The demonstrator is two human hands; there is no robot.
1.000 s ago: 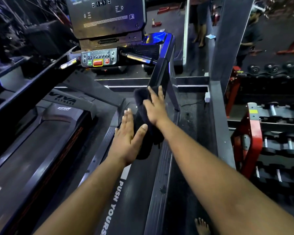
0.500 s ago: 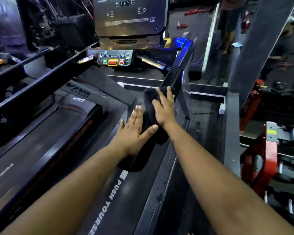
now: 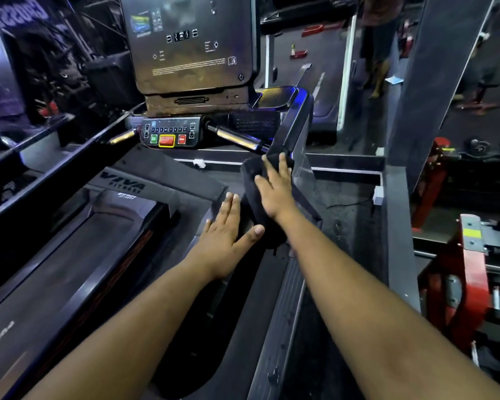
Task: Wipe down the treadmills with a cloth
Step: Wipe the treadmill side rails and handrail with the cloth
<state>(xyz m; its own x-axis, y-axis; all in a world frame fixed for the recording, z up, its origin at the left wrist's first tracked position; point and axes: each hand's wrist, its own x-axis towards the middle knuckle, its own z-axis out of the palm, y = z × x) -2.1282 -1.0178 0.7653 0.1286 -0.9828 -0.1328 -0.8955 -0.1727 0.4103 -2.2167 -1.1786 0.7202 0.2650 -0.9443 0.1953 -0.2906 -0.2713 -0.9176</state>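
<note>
Far left: neighbouring treadmill (image 3: pixel 78 255) with its dark belt. Centre: control panel (image 3: pixel 169 134) with green and red buttons. Below it, left hand (image 3: pixel 225 238) flat, fingers straight and together, thumb spread, touching the lower edge of the black cloth (image 3: pixel 260 197). Next, right hand (image 3: pixel 274 189) open, fingers straight, pressing that cloth against the handrail (image 3: pixel 293 125). Far right: red dumbbell rack (image 3: pixel 471 269).

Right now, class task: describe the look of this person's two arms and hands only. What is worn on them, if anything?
Both arms are bare as far up as the head view shows: no sleeve appears. The left hand and right hand wear no gloves, and no watch, band or ring shows on the wrists or on the fingers that are visible. No markings are visible on either forearm.
</note>
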